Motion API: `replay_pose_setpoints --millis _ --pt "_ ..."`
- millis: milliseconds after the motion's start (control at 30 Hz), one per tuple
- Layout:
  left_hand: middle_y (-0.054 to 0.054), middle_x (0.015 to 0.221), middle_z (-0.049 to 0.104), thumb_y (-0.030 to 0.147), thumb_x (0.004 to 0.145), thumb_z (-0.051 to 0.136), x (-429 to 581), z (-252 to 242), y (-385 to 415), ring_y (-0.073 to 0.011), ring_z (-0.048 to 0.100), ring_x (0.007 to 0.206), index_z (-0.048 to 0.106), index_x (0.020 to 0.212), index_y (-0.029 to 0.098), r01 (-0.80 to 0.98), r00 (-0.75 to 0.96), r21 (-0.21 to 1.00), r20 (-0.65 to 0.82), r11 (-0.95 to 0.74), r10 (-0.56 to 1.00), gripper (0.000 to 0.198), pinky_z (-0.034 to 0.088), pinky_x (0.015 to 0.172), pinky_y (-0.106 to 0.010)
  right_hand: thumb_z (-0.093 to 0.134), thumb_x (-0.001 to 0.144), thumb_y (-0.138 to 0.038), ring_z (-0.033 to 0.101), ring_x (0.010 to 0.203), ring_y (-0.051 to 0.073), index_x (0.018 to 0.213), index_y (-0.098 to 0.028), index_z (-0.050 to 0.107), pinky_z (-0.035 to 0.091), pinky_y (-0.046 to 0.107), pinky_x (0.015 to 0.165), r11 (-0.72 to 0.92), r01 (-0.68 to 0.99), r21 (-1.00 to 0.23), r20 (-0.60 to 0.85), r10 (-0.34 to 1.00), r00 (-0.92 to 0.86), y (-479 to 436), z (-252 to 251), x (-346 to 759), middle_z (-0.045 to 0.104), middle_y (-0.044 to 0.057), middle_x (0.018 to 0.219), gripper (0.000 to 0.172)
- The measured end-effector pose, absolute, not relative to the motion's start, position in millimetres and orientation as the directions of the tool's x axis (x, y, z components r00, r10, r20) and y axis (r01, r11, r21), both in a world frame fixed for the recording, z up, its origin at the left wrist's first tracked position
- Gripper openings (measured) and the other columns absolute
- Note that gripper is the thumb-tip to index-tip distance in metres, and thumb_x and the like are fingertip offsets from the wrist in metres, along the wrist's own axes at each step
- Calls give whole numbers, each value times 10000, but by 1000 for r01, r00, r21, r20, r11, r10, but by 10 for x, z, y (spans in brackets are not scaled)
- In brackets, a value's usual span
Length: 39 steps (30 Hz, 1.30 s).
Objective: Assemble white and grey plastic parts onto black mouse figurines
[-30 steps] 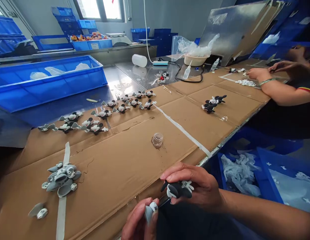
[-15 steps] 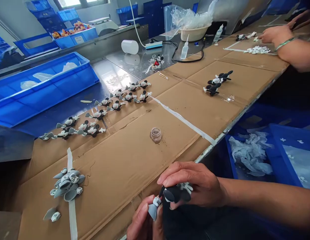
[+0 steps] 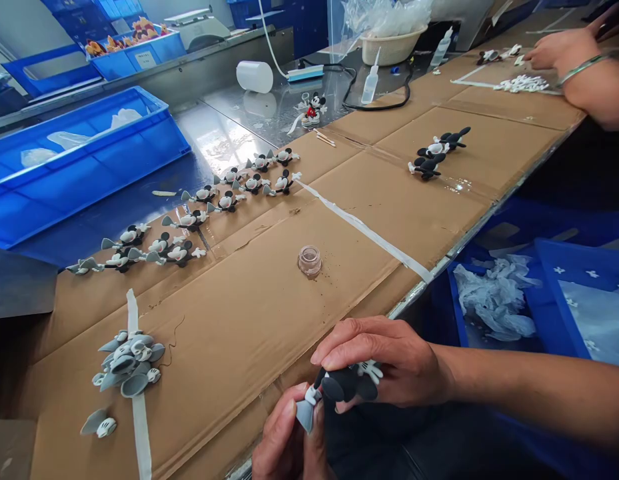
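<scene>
Far left, a blue crate (image 3: 89,160) sits on the metal bench. On the cardboard (image 3: 229,327) near the front edge lies one loose part (image 3: 96,425), and just behind it a heap of grey parts (image 3: 126,363) rests on a tape strip (image 3: 140,433). Further back, a row of finished toys (image 3: 189,220) runs diagonally up the board. A small clear jar (image 3: 310,260) stands alone mid-board.

Down at the near edge, the left hand (image 3: 289,443) has its thumb and fingers pinched on a grey piece (image 3: 305,413), tip up. Right beside it, the right hand (image 3: 389,363) is curled tight round a black figure (image 3: 346,385), and the piece meets the figure's underside. Both are held off the cardboard's front edge.

Beyond, two black toys (image 3: 436,155) lie together. Top right, a co-worker's hand (image 3: 554,50) rests by white bits (image 3: 522,83).
</scene>
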State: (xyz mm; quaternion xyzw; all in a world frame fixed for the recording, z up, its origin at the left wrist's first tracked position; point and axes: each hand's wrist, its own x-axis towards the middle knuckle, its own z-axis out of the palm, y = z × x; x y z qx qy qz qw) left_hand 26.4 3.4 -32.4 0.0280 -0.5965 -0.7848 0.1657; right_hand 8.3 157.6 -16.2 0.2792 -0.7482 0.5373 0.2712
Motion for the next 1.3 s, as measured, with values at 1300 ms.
replay_pose_setpoints --millis 1300 --pt "93 1027 800 310 922 787 250 -540 -100 -30 744 911 775 1104 324 450 -883 893 444 -1 -149 183 538 902 -98 680 992 -157 764 871 186 1105 -68 666 630 266 805 167 -744 -647 699 -262 -666 1640 -171 77 771 196 930 144"
